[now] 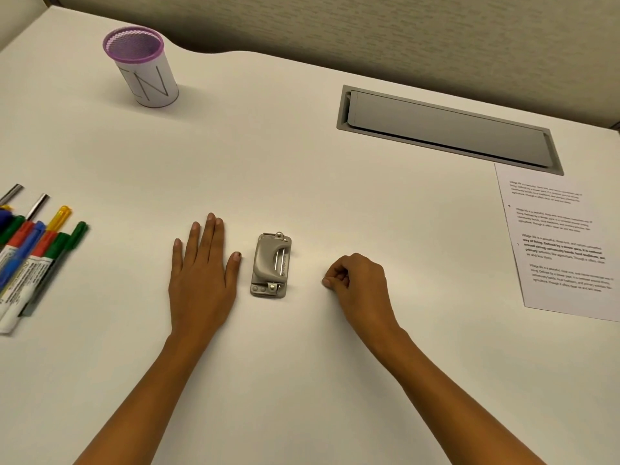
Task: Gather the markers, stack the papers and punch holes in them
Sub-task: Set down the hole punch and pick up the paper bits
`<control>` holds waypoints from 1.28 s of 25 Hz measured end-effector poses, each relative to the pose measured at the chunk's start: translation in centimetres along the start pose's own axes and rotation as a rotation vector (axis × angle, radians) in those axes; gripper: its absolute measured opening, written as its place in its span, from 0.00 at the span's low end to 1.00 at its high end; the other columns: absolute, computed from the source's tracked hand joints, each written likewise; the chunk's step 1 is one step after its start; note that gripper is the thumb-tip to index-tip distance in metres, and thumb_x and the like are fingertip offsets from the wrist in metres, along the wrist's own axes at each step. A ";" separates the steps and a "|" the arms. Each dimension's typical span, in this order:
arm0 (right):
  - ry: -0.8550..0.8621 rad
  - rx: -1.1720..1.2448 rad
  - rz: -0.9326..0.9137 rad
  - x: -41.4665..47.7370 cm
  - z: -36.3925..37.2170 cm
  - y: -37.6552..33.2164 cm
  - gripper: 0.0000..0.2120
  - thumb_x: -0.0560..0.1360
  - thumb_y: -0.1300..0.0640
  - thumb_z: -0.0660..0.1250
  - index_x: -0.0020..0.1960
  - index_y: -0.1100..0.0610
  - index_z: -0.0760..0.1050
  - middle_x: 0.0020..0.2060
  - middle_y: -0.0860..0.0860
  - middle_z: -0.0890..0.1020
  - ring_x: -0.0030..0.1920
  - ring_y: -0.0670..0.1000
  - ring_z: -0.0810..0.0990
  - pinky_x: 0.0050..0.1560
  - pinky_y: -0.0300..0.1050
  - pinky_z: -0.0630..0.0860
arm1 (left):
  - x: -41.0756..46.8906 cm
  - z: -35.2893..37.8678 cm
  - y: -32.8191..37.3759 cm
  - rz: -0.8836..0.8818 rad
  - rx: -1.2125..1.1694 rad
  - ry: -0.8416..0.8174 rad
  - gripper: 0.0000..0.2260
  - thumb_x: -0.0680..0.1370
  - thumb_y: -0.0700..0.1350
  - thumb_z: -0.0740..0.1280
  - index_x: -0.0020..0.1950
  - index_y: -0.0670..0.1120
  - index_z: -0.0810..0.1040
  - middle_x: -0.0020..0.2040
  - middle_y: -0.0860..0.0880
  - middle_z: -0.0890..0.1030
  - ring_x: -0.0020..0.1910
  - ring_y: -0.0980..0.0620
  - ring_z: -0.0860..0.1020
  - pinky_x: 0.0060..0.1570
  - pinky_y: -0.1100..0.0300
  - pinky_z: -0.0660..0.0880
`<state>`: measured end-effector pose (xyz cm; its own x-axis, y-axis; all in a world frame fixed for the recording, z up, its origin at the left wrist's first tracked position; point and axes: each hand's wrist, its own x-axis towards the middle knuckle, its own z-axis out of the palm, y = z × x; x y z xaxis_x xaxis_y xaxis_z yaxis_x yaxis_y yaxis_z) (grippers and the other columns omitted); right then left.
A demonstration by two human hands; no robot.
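A small grey hole punch (271,265) lies on the white desk between my hands. My left hand (201,276) rests flat on the desk just left of it, fingers straight, thumb close to the punch. To the right of the punch, my right hand (360,283) sits with its fingers curled and holds nothing. Several markers (32,260) with red, blue, green and yellow caps lie in a loose bunch at the left edge. A printed paper sheet (560,243) lies at the right edge. A purple mesh pen cup (142,67) stands upright at the back left.
A grey cable-slot cover (446,129) is set into the desk at the back right, just behind the paper. A beige partition wall (369,25) runs along the desk's far curved edge.
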<state>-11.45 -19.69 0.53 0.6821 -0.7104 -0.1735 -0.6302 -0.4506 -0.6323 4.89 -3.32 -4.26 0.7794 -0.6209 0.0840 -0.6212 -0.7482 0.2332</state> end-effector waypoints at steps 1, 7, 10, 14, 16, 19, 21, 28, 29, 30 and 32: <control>-0.004 0.004 0.009 0.0 0.0 0.0 0.03 0.72 0.64 0.69 0.40 0.58 0.78 0.37 0.48 0.77 0.34 0.41 0.72 0.35 0.29 0.65 | 0.0 0.0 0.0 0.002 0.001 0.003 0.27 0.80 0.54 0.47 0.78 0.45 0.54 0.78 0.49 0.55 0.77 0.49 0.53 0.76 0.49 0.49; -0.030 0.321 0.190 0.5 -1.1 0.5 0.02 0.74 0.61 0.68 0.42 0.58 0.77 0.35 0.47 0.81 0.34 0.44 0.78 0.38 0.27 0.72 | 0.0 0.0 -0.1 0.002 -0.013 0.020 0.26 0.80 0.53 0.48 0.78 0.46 0.55 0.78 0.50 0.56 0.77 0.50 0.54 0.76 0.49 0.50; -0.108 0.724 0.357 1.1 -2.4 1.0 0.02 0.75 0.65 0.66 0.45 0.65 0.74 0.40 0.57 0.85 0.41 0.55 0.85 0.49 0.49 0.81 | 0.0 0.1 -0.2 0.002 -0.013 0.022 0.26 0.80 0.53 0.48 0.78 0.47 0.54 0.78 0.50 0.56 0.77 0.50 0.54 0.76 0.50 0.49; -0.084 0.783 0.327 1.1 -3.7 1.5 0.03 0.73 0.70 0.66 0.47 0.67 0.75 0.41 0.58 0.86 0.42 0.55 0.86 0.51 0.49 0.80 | 0.0 0.2 -0.2 0.003 -0.009 0.035 0.26 0.80 0.53 0.48 0.78 0.47 0.54 0.78 0.51 0.56 0.77 0.51 0.54 0.76 0.50 0.50; -0.076 0.773 0.290 1.1 -4.2 1.5 0.04 0.73 0.70 0.66 0.46 0.65 0.78 0.41 0.58 0.86 0.42 0.55 0.86 0.52 0.48 0.80 | 0.0 0.2 -0.2 0.001 -0.011 0.041 0.26 0.80 0.53 0.48 0.78 0.47 0.55 0.78 0.51 0.56 0.77 0.52 0.54 0.75 0.51 0.50; -0.066 0.743 0.236 1.0 -4.8 0.9 0.06 0.73 0.70 0.67 0.45 0.62 0.80 0.41 0.57 0.86 0.42 0.54 0.86 0.55 0.48 0.80 | -0.1 0.3 -0.3 0.003 -0.007 0.047 0.26 0.80 0.53 0.48 0.78 0.48 0.55 0.78 0.52 0.57 0.77 0.52 0.54 0.76 0.51 0.50; -0.057 0.751 0.201 0.9 -5.1 0.2 0.05 0.72 0.69 0.68 0.44 0.61 0.81 0.40 0.57 0.86 0.41 0.54 0.86 0.55 0.48 0.79 | -0.1 0.3 -0.4 0.004 -0.012 0.042 0.26 0.80 0.53 0.47 0.78 0.48 0.55 0.78 0.52 0.56 0.77 0.53 0.53 0.76 0.52 0.50; 0.029 0.642 0.062 1.7 -5.0 -4.0 0.05 0.71 0.67 0.70 0.41 0.59 0.82 0.34 0.53 0.86 0.35 0.50 0.86 0.47 0.40 0.81 | -0.1 -0.2 -0.3 0.012 -0.043 0.024 0.26 0.80 0.53 0.47 0.78 0.47 0.54 0.78 0.51 0.55 0.77 0.52 0.52 0.76 0.51 0.48; 0.046 0.609 0.036 1.9 -4.7 -4.8 0.05 0.71 0.67 0.71 0.41 0.59 0.82 0.34 0.53 0.85 0.34 0.49 0.86 0.45 0.37 0.80 | 0.0 -0.3 -0.3 0.012 -0.045 0.021 0.26 0.80 0.53 0.47 0.78 0.46 0.54 0.78 0.51 0.55 0.77 0.52 0.52 0.76 0.51 0.48; 0.064 0.574 0.008 2.2 -4.4 -5.6 0.05 0.70 0.67 0.71 0.41 0.58 0.82 0.33 0.51 0.85 0.34 0.47 0.85 0.43 0.33 0.79 | 0.0 -0.4 -0.3 0.010 -0.043 0.018 0.26 0.80 0.53 0.48 0.78 0.46 0.53 0.78 0.51 0.54 0.78 0.51 0.52 0.76 0.51 0.48; 0.098 0.516 -0.038 2.8 -3.6 -7.4 0.05 0.70 0.67 0.71 0.40 0.58 0.83 0.32 0.49 0.85 0.32 0.44 0.84 0.38 0.26 0.75 | 0.1 -0.6 -0.5 0.014 -0.041 0.008 0.26 0.82 0.52 0.51 0.78 0.46 0.52 0.79 0.50 0.53 0.78 0.51 0.51 0.76 0.51 0.47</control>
<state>-6.18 -20.32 7.47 0.6475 -0.7570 -0.0879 -0.3246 -0.1696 -0.9305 5.35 -2.90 -3.81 0.7717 -0.6289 0.0950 -0.6279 -0.7295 0.2713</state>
